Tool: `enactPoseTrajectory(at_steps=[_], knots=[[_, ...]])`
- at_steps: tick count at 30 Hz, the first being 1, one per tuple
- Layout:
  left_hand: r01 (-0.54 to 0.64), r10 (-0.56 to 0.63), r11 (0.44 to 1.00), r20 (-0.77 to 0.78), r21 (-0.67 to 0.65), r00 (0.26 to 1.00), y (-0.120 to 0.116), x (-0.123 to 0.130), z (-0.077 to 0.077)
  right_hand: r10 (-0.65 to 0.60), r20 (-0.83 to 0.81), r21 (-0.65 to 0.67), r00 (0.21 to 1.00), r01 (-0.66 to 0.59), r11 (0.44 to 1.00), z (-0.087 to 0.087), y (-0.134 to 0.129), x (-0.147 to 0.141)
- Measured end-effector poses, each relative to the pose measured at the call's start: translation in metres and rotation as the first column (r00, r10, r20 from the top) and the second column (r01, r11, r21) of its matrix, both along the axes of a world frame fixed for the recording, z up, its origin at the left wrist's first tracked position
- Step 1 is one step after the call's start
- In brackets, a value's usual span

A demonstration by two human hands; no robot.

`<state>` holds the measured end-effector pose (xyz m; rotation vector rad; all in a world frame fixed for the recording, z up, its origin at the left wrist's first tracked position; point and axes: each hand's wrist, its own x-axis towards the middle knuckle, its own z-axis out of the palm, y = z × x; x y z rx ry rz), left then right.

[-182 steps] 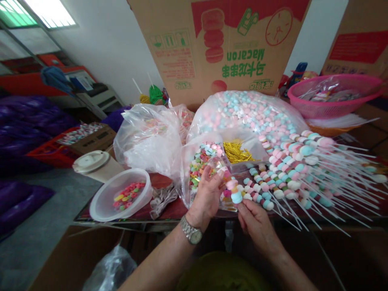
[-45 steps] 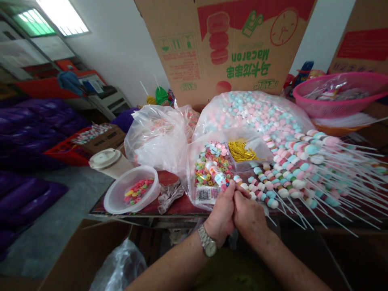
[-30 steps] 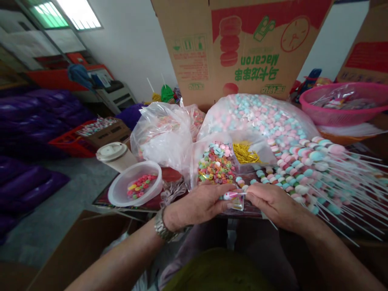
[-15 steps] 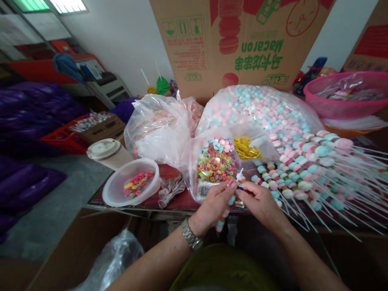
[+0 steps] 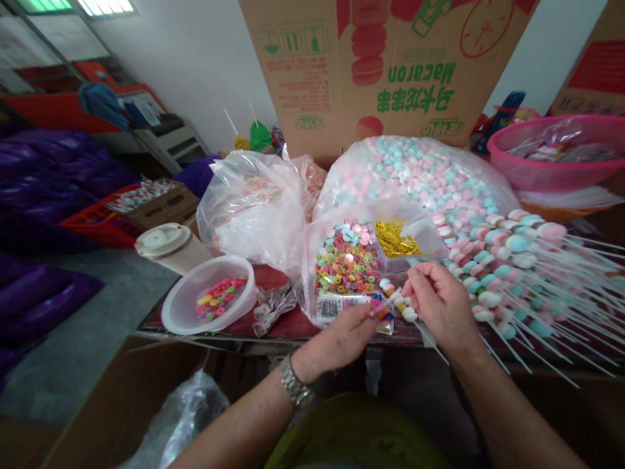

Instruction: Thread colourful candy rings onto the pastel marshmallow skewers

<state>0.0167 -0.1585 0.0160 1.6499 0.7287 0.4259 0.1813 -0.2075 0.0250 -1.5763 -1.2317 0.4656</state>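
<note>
My left hand (image 5: 349, 332) lies low over the table's front edge, fingers stretched to the right. Pink, blue and red patches show at its fingertips; whether these are finger coverings or a small item is unclear. My right hand (image 5: 439, 303) is closed, its fingers curled around the side of a candy skewer (image 5: 401, 305) of pastel pieces, whose white stick slants down to the right. Behind my left hand, a clear plastic bag (image 5: 307, 286) holds ring candies (image 5: 346, 264) and pastel discs. Gold twist ties (image 5: 395, 240) fill a compartment beside them.
Many finished skewers (image 5: 508, 273) are piled at right, sticks pointing toward me. A big bag of pastel candies (image 5: 420, 172) stands behind. On the left are a plastic bowl (image 5: 168, 312), a lidded cup (image 5: 170, 251) and a crumpled cloth (image 5: 273, 309). A pink basket (image 5: 551, 170) sits far right.
My hands have moved apart. The right one has shifted right and up, and the candy skewer that was between both hands now lies beside it. My left fingers have straightened.
</note>
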Motion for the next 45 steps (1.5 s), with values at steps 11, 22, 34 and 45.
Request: enactPoseTrajectory(at_steps=[11,22,34,45], knots=[[-0.145,0.171,0.955,0.082,-0.259,0.982,0.003,-0.004,0.011,0.255,-0.01,-0.089,0.967,-0.254,0.963,-0.015,0.002,-0.023],[-0.066,0.112,0.946,0.13,-0.317,0.985,0.015,-0.016,0.021,0.142,0.413,0.148,0.9,-0.22,0.964,0.004,0.006,-0.008],[0.418,-0.251,0.64,-0.339,0.644,0.907,0.015,-0.017,0.026,0.663,0.394,-0.399,0.636,-0.532,0.747,-0.016,-0.016,-0.012],[-0.424,0.414,0.905,0.153,0.04,0.897,0.014,-0.022,-0.005,0.245,0.289,-0.281,0.925,-0.163,0.946,0.026,0.074,0.05]])
